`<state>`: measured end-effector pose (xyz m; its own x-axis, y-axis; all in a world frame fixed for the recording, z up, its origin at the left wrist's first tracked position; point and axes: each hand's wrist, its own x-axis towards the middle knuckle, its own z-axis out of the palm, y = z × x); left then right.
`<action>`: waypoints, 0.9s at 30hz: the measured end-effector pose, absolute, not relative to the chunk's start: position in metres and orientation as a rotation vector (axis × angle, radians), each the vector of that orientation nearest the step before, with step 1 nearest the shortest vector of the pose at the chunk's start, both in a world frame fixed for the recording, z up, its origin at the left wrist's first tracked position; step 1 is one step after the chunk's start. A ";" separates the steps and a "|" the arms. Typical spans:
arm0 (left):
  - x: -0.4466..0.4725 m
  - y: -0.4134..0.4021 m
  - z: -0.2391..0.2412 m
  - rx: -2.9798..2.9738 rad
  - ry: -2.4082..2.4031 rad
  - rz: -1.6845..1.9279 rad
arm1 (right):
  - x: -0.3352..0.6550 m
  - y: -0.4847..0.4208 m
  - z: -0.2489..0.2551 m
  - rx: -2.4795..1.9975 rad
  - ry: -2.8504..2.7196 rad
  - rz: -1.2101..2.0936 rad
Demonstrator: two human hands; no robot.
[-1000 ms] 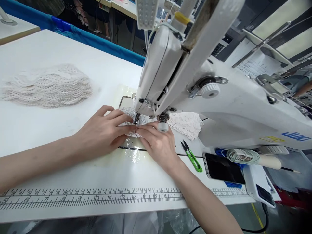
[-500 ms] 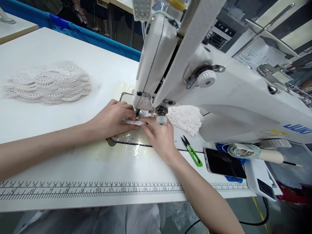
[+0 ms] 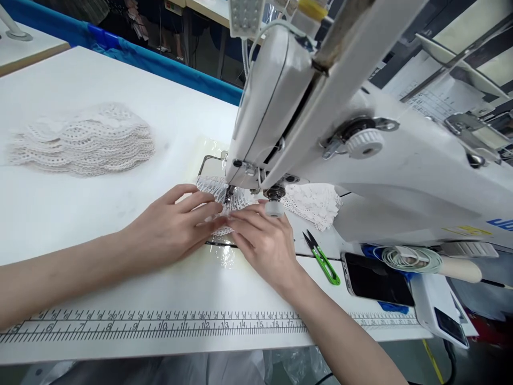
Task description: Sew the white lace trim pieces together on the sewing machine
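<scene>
White eyelet lace trim [image 3: 212,186] lies gathered under the presser foot [image 3: 229,193] of a sewing machine [image 3: 264,112]. My left hand [image 3: 176,222] is at its near left side, fingers bent over the lace and fingertips closed on its edge. Close against those fingertips, my right hand [image 3: 266,238] has its fingers together on the same lace, just before the needle area. The fingers partly hide the lace. A second piece of white lace [image 3: 315,203] rests on the machine bed behind my right hand.
A stack of lace pieces [image 3: 84,141] lies on the table's left. Right of my hands are green thread snips [image 3: 323,258], a phone [image 3: 379,278], a coil of pale cord [image 3: 412,259] and a white device [image 3: 438,305]. A printed ruler [image 3: 160,326] runs along the front edge.
My left hand has drawn back slightly and its fingers have spread over the lace. The folded lace edge now lies flatter, showing gathers left of the foot. The view has shifted slightly.
</scene>
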<state>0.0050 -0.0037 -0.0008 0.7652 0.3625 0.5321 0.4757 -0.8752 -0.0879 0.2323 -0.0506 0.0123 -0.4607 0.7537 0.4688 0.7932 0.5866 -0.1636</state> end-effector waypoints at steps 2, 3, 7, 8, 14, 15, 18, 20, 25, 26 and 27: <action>0.005 -0.009 -0.004 -2.695 -0.652 -0.732 | 0.232 -0.052 0.013 -1.213 -2.331 -0.149; 0.004 -0.010 -0.005 -2.698 -0.660 -0.726 | 0.232 -0.052 0.013 -1.202 -2.338 -0.158; 0.003 -0.012 -0.010 -2.755 -0.704 -0.750 | 0.233 -0.052 0.013 -1.192 -2.379 -0.157; 0.003 -0.012 -0.011 -2.768 -0.716 -0.768 | 0.234 -0.052 0.013 -1.197 -2.386 -0.158; 0.004 -0.009 -0.004 -2.752 -0.695 -0.758 | 0.234 -0.051 0.013 -1.217 -2.371 -0.170; 0.005 -0.007 -0.002 -2.742 -0.680 -0.735 | 0.234 -0.050 0.012 -1.214 -2.368 -0.177; 0.007 -0.002 0.003 -2.731 -0.657 -0.705 | 0.235 -0.047 0.012 -1.230 -2.370 -0.203; 0.007 0.003 0.001 -2.751 -0.683 -0.726 | 0.235 -0.044 0.010 -1.251 -2.368 -0.218; 0.009 0.009 -0.008 -2.785 -0.820 -0.701 | 0.237 -0.038 0.006 -1.289 -2.345 -0.252; 0.009 0.009 -0.007 -2.775 -0.826 -0.683 | 0.237 -0.037 0.006 -1.294 -2.348 -0.266; 0.009 0.010 -0.007 -2.763 -0.817 -0.676 | 0.237 -0.037 0.005 -1.303 -2.352 -0.283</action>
